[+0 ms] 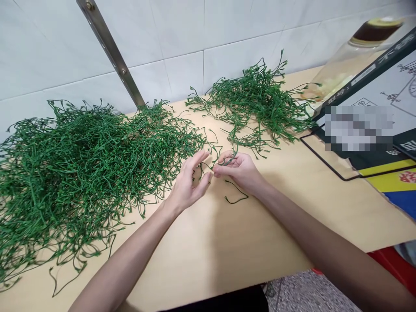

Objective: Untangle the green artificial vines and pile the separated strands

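Note:
My right hand point(238, 170) is closed in a pinch on a thin green plastic stem point(231, 158) with small forked tips. Just to its left, my left hand point(191, 180) has its thumb and fingers apart, and I see nothing held in it. Beyond my left hand spreads a big tangled pile of green stems point(94, 160). Farther back on the right lies a smaller heap of the same stems point(256, 102). One loose stem point(238, 200) rests on the table below my right hand.
The wooden table point(182, 255) meets a tiled wall point(182, 26) at the back. A metal bracket point(113, 56) slants down the wall. At right stand a clear jar with a brown lid point(373, 34), a printed box point(383, 160) and a black wire frame point(325, 161).

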`<state>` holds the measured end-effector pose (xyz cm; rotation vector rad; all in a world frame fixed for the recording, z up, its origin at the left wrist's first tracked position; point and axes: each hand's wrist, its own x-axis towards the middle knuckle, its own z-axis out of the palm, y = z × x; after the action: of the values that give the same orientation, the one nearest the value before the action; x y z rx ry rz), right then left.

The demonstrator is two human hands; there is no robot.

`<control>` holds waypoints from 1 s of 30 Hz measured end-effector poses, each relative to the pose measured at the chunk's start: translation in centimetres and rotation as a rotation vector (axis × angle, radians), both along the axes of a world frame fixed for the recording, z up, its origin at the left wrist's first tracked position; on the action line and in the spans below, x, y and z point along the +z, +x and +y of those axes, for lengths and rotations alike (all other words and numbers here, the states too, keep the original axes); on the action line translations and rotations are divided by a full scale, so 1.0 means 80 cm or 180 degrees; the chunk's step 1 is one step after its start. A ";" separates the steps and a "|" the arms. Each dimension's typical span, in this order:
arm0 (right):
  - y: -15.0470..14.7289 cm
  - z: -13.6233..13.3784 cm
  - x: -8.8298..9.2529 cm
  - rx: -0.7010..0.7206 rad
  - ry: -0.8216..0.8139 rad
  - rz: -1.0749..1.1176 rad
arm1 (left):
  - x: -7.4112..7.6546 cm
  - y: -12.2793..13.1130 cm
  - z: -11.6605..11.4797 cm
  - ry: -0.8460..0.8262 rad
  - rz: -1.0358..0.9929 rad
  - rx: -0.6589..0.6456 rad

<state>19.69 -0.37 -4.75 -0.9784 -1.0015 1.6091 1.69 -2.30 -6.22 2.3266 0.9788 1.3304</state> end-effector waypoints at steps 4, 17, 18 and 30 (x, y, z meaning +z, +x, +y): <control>0.000 0.000 0.000 0.0013 0.0026 0.0009 | 0.001 -0.004 0.004 0.0498 0.0304 -0.0094; -0.001 0.000 -0.001 0.0015 -0.0026 -0.0004 | 0.006 0.001 0.005 0.0226 0.0260 0.0575; -0.001 0.000 -0.002 0.0009 -0.0027 0.0012 | 0.005 0.001 0.005 0.0249 0.0247 0.0616; 0.000 0.001 -0.001 -0.0121 -0.0039 0.0251 | 0.009 0.003 0.002 0.0135 0.0236 0.0456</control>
<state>19.67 -0.30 -4.82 -0.9296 -0.9152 1.6114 1.92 -2.15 -5.47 2.3922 1.1707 1.3378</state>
